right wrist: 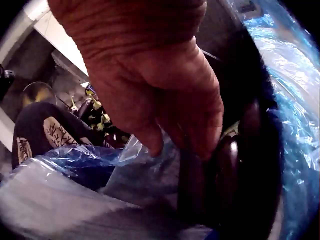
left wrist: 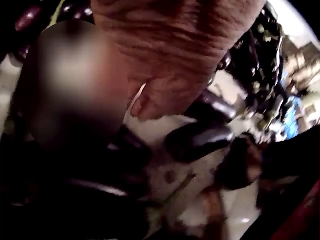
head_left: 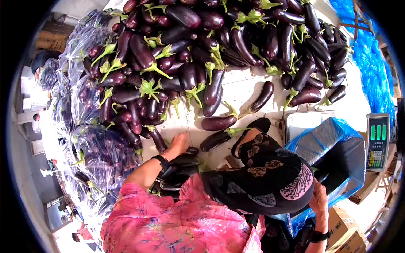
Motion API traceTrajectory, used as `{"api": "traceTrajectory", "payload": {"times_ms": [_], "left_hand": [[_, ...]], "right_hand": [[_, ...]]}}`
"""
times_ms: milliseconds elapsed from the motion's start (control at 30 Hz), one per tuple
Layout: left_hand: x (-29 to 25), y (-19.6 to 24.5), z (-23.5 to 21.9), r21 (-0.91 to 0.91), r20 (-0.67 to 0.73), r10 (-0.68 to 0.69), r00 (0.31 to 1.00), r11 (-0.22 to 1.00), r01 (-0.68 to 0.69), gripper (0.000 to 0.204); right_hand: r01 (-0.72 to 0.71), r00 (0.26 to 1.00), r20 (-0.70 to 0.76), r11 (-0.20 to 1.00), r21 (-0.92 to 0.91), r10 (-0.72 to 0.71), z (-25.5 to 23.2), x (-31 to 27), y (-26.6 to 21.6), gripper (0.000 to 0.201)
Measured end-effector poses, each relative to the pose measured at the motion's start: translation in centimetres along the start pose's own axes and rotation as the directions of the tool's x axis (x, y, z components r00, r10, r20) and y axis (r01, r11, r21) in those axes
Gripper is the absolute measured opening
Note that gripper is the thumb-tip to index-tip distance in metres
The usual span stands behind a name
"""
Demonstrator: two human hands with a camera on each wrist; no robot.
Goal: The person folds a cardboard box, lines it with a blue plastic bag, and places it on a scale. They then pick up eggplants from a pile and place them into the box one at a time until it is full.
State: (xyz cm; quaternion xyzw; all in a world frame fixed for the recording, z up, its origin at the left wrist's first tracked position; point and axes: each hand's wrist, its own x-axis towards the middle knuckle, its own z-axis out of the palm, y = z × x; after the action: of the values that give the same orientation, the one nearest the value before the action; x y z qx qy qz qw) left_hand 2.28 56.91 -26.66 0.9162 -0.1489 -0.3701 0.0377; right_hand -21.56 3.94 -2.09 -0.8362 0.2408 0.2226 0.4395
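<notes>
In the head view, the left hand (head_left: 179, 143) is low over the table beside a dark eggplant (head_left: 192, 150). The left wrist view shows the back of that hand (left wrist: 170, 65) above eggplants (left wrist: 200, 141); its fingers are mostly hidden, so a grip cannot be made out. The right hand (head_left: 319, 196) reaches down at a bin lined with a blue plastic bag (head_left: 325, 135). In the right wrist view, the fingers of the right hand (right wrist: 165, 100) point down, fingertips against the top of an eggplant (right wrist: 192, 187) in the bag, the thumb apart from it.
A big pile of eggplants (head_left: 211, 21) covers the table's far side. Filled clear bags (head_left: 97, 156) stand at the left. A weighing scale's display (head_left: 378, 133) is at the right, near a blue plastic sheet (head_left: 371, 63). Cardboard boxes (head_left: 339, 225) lie at lower right.
</notes>
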Motion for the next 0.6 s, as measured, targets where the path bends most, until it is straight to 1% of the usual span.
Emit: {"api": "traceTrajectory", "payload": {"times_ms": [33,67,100,133,167,200,233,300,333,367,400,433,467,500,533,567,600], "left_hand": [[1.3,-0.1,-0.1,-0.122,-0.568,0.181,0.803,0.946,-0.300,0.047],[1.8,3.5,-4.8,-0.280,-0.639,0.029,0.769,0.922,-0.268,0.054],[3.2,5.1,-8.4,-0.279,-0.733,-0.008,0.680,0.916,-0.289,0.058],[4.7,6.7,-11.2,-0.307,-0.769,-0.116,0.628,0.929,-0.204,0.066],[7.5,6.5,-12.5,-0.368,-0.764,-0.193,0.616,0.914,-0.170,0.078],[10.3,6.1,-13.6,-0.444,-0.700,-0.260,0.665,0.888,-0.119,0.088],[12.1,6.9,-14.5,-0.539,-0.614,-0.385,0.689,0.842,-0.010,0.096],[13.6,8.7,-16.3,-0.599,-0.563,-0.506,0.653,0.794,0.099,0.096],[14.9,8.4,-15.6,-0.603,-0.624,-0.519,0.584,0.795,0.061,0.084],[15.9,6.9,-15.5,-0.658,-0.532,-0.526,0.664,0.750,0.067,0.075],[14.5,7.0,-16.0,-0.897,-0.328,-0.537,0.777,0.436,-0.078,0.069],[13.1,7.2,-16.3,-0.990,-0.138,-0.442,0.886,0.035,-0.137,0.063],[12.9,7.2,-16.4,-0.987,-0.158,-0.415,0.896,0.081,-0.137,0.054],[10.2,5.9,-15.5,-0.944,-0.097,-0.106,0.990,-0.307,-0.125,0.049],[8.6,7.0,-15.5,-0.917,-0.128,-0.063,0.990,-0.372,-0.143,0.048],[6.8,8.3,-16.1,-0.886,-0.161,-0.023,0.987,-0.438,-0.154,0.048],[4.9,9.4,-17.1,-0.904,-0.217,0.048,0.975,-0.387,-0.182,0.049]], "right_hand": [[-0.001,1.000,-0.001,1.000,0.031,0.001,0.2,-0.1,-0.2,0.031],[0.000,1.000,0.018,1.000,0.025,0.000,0.2,0.0,-0.4,0.031],[0.003,0.999,0.035,1.000,0.014,-0.003,0.0,0.1,-0.6,0.031],[0.003,0.999,0.049,1.000,0.003,-0.004,-0.2,0.2,-0.8,0.031],[0.026,0.999,0.035,1.000,0.014,-0.026,-0.1,0.3,-0.9,0.031],[0.047,0.999,0.020,0.999,0.026,-0.047,0.3,0.6,-0.7,0.031],[0.067,0.998,0.005,0.997,0.039,-0.067,0.4,0.7,-0.7,0.031],[0.060,0.998,0.024,0.998,0.021,-0.060,0.1,0.6,-2.4,0.032],[0.049,0.998,0.030,0.999,0.015,-0.049,-0.1,0.5,-3.0,0.032],[0.039,0.999,0.036,0.999,0.011,-0.039,-0.3,0.3,-3.4,0.032],[-0.008,1.000,0.018,0.999,-0.052,0.009,-0.7,-0.2,-3.7,0.032],[-0.019,1.000,-0.002,0.995,0.093,0.019,-1.0,-0.5,-3.8,0.032],[-0.025,0.999,-0.014,0.971,0.236,0.030,-1.2,-0.9,-3.6,0.032],[-0.029,0.999,-0.026,0.927,0.374,0.041,-1.3,-1.1,-3.3,0.032],[-0.054,0.996,-0.048,0.933,0.355,0.076,-1.6,-1.1,-2.4,0.032],[-0.051,0.996,-0.048,0.928,0.369,0.073,-2.0,-1.0,-2.4,0.033],[-0.047,0.996,-0.049,0.923,0.382,0.071,-2.7,-0.8,-2.7,0.034]]}}
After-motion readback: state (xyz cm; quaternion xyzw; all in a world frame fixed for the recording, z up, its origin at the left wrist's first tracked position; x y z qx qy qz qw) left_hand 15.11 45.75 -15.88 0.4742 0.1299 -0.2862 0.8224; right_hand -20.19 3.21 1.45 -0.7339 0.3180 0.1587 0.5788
